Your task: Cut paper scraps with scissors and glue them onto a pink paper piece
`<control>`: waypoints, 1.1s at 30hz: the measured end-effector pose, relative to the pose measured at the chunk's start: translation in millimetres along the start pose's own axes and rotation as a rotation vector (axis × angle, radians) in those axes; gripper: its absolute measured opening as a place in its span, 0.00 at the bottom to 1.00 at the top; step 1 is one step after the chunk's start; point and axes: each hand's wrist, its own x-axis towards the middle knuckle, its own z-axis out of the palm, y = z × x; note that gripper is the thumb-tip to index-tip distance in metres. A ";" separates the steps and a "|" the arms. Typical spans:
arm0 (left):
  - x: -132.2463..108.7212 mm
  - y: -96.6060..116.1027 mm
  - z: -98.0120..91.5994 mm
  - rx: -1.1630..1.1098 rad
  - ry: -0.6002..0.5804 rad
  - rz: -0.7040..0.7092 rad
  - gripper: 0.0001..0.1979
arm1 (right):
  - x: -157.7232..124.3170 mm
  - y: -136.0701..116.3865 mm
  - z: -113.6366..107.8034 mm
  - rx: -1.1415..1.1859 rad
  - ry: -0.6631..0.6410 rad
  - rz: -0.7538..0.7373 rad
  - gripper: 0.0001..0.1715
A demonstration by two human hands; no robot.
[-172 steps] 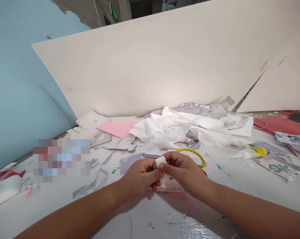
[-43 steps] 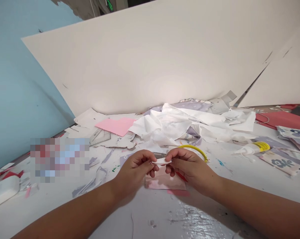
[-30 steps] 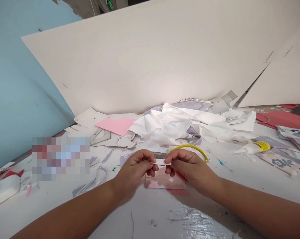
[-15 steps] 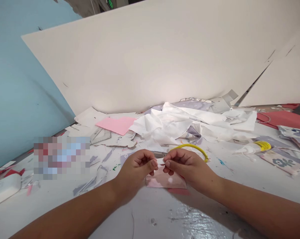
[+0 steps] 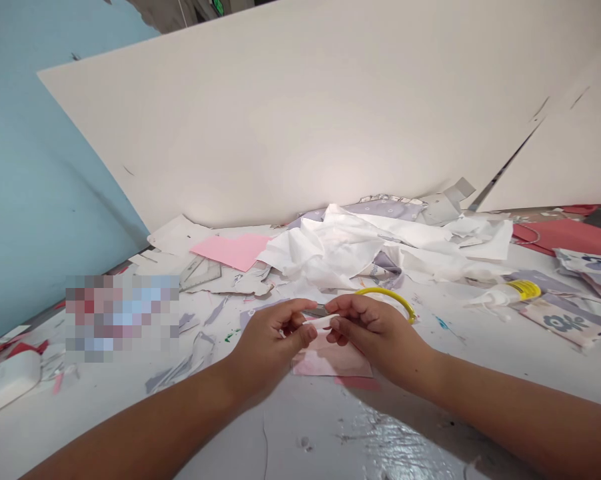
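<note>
Fingers (image 5: 308, 332) hide pt. of wht strip (image 5: 324, 321), L hold unclear.

Both hands are bare, the left hand (image 5: 275, 337) and the right hand (image 5: 380, 337) alike, with short, rounded fingers. The thumbs are broad at the tip, each with a visible nail trimmed close; the remaining nails are too small or too hidden to make out. The left forearm (image 5: 155, 413) is uncovered along all that shows of it, smooth and narrowing towards a slim wrist. The right forearm (image 5: 510, 403) is likewise uncovered and tapered, with a tiny round spot (image 5: 416, 371) near its wrist. Any sleeves lie beyond the view's edges.
</note>
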 end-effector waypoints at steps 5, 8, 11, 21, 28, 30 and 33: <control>0.2 3.8 1.3 0.230 0.002 0.090 0.08 | -2.3 -1.5 -2.1 -0.283 -0.039 -0.141 0.10; -0.6 4.0 3.4 0.312 0.022 0.128 0.09 | -2.7 -1.4 -2.9 -0.341 -0.022 -0.201 0.12; -2.1 3.6 4.8 0.367 0.071 0.214 0.08 | -2.6 -0.7 -2.6 -0.390 -0.004 -0.241 0.13; -3.9 8.7 5.4 0.256 -0.117 0.090 0.07 | -4.8 -8.6 1.5 -0.497 -0.117 -0.301 0.13; -2.3 6.2 7.9 -0.225 -0.070 -0.144 0.10 | -3.1 -4.6 7.0 -0.026 -0.028 -0.043 0.11; -0.8 5.1 7.0 -0.322 -0.083 -0.179 0.10 | -2.2 -2.9 8.0 0.071 -0.041 -0.002 0.09; 1.0 3.5 6.9 -0.382 -0.108 -0.190 0.10 | -1.5 -1.3 9.6 0.135 -0.078 0.010 0.06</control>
